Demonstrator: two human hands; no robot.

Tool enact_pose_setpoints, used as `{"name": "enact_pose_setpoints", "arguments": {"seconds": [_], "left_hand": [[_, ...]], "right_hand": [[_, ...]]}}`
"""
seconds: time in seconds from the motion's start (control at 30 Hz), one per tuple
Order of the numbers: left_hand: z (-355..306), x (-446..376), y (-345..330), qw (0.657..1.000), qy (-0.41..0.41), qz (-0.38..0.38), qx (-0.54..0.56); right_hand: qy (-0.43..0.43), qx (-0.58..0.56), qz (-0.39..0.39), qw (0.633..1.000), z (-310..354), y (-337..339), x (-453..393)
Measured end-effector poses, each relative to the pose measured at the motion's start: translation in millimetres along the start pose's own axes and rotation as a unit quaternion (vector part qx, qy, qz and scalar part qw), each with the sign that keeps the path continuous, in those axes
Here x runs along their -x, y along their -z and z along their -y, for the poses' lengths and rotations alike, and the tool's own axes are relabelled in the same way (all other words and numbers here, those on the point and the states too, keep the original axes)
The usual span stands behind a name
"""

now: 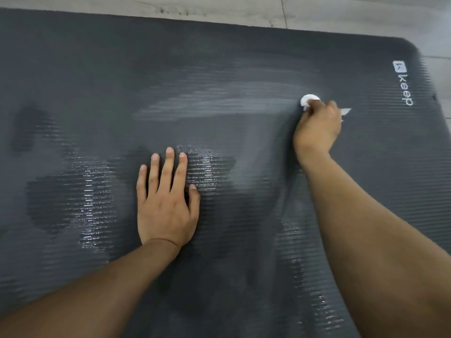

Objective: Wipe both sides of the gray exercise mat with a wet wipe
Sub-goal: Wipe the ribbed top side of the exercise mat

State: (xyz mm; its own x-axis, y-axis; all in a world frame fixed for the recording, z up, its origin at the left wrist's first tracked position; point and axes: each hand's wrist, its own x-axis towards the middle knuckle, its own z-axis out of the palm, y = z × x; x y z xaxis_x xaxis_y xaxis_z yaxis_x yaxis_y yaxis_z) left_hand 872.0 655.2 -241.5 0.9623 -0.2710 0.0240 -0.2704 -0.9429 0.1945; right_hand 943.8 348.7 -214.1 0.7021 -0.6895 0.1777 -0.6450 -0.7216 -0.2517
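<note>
Mat [219,69], gray, ribbed, flat on pale floor [317,11], filling most of view; far edge and rounded far-right corner visible. White "keep" logo [404,84] printed near that corner. Left hand [166,203] palm-down on mat near centre, fingers straight and slightly spread, thumb out to the right, holding nothing. Right hand [317,128] farther out and to the right, fingers curled, gripping crumpled white wet wipe [308,101] against mat surface; wipe bulging out past fingers on far-left side, small white corner showing at far-right of hand. Wet patches [92,191] glistening left of left hand, just right of its fingers, and along near side by right forearm. Paler streaks [219,106] across mat, left of wipe.
</note>
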Motion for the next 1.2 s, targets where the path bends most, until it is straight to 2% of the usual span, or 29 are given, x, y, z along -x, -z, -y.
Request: {"name": "enact_pose_setpoints", "arguments": {"seconds": [0.07, 0.13, 0.2, 0.27, 0.3, 0.37, 0.43, 0.5, 0.57, 0.73, 0.83, 0.93, 1.0, 1.07, 1.2], "left_hand": [[-1.5, -0.7, -0.1, 1.0, -0.006, 0.0, -0.001], [0.1, -0.4, -0.2, 1.0, -0.004, 0.002, -0.002], [3.1, 0.2, 0.0, 1.0, -0.01, 0.008, 0.003], [4.2, 0.7, 0.4, 1.0, -0.02, 0.011, 0.003], [3.4, 0.6, 0.9, 1.0, -0.015, 0.004, 0.006], [0.9, 0.6, 2.0, 1.0, -0.005, -0.009, 0.013], [-0.6, 1.2, 1.4, 1.0, -0.002, -0.018, 0.02], [-1.3, 1.5, 0.2, 1.0, -0.002, -0.023, 0.02], [-2.4, 1.2, 1.2, 1.0, 0.009, -0.02, 0.013], [-12.1, 41.9, 30.1, 0.999, 0.04, -0.01, 0.016], [-13.3, 105.3, 55.1, 0.996, 0.047, 0.069, 0.011], [3.2, 137.5, 76.5, 0.964, 0.03, 0.266, -0.007], [10.6, 138.4, 78.7, 0.933, 0.0, 0.357, -0.042], [8.3, 137.2, 74.3, 0.924, -0.012, 0.377, -0.067], [1.1, 137.9, 68.9, 0.926, 0.006, 0.371, -0.07]], "right_hand": [[0.051, -0.077, 0.014, 0.996, 45.3, -9.0, 27.6], [0.187, -0.147, 0.079, 0.968, 104.6, -14.9, 73.4], [0.32, -0.146, 0.163, 0.922, 155.6, -14.2, 117.6], [0.377, -0.148, 0.216, 0.888, 174.0, -15.3, 135.2], [0.381, -0.136, 0.216, 0.888, 165.3, -19.1, 131.1], [0.325, -0.108, 0.164, 0.925, 120.2, -22.5, 109.4], [0.202, -0.105, 0.074, 0.971, 42.2, -20.5, 73.6], [0.113, -0.123, -0.005, 0.986, -33.9, -8.0, 52.1], [0.107, -0.163, -0.045, 0.98, -65.8, -5.7, 51.0], [0.132, -0.209, -0.043, 0.968, -61.9, -13.2, 44.7], [0.131, -0.229, -0.046, 0.963, -65.1, -9.1, 45.1], [0.14, -0.233, -0.052, 0.961, -60.3, -5.4, 48.8], [0.151, -0.227, -0.059, 0.96, -60.8, -7.1, 47.7], [0.15, -0.224, -0.057, 0.961, -63.6, -10.2, 45.8], [0.149, -0.176, -0.022, 0.973, -61.6, -8.5, 46.2]]}}
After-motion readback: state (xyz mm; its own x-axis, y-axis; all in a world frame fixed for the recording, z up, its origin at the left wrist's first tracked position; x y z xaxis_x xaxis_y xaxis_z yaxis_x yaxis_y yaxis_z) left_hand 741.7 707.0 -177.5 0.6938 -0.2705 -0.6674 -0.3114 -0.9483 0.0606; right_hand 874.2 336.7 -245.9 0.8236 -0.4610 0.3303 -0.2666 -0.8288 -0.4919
